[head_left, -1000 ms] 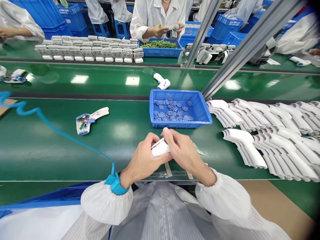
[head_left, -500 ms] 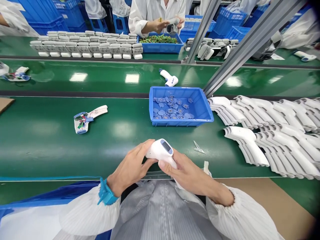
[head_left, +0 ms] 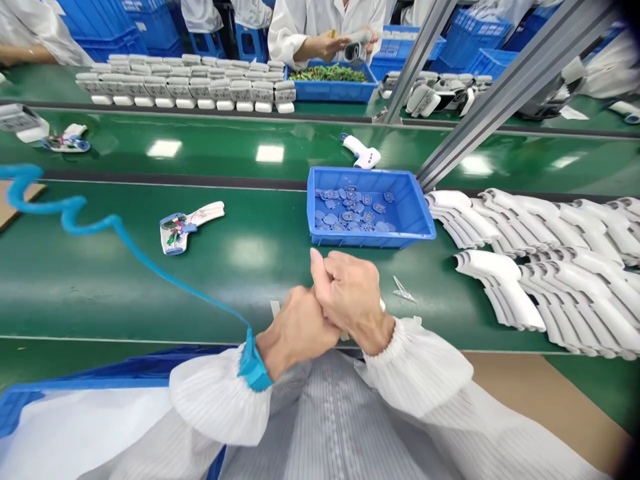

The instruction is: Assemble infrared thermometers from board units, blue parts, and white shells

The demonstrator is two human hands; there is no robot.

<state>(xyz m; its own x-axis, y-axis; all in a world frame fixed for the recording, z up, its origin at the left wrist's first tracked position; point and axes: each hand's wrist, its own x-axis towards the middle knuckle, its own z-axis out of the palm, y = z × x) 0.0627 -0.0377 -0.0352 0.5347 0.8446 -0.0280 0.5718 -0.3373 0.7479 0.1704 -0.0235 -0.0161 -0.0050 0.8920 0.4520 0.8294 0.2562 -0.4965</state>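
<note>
My right hand is closed in a fist with the thumb on top, pressed over my left hand, which is also closed. Between and behind them the white infrared thermometer is almost wholly hidden; only a small white bit shows beside my right wrist. A teal wrist strap sits on my left wrist, its coiled blue cord stretching off to the left. Ahead of my hands is a blue bin with several small blue-grey plastic pieces.
An opened thermometer half with wiring lies left. White shell parts are stacked right, near a small clear piece. Another thermometer lies behind the bin. A metal post slants up. A co-worker works across the line.
My hands have turned and closed together, the right over the left, hiding the thermometer that showed its display before. The coiled cord has come into view. The whole scene shifts slightly right.
</note>
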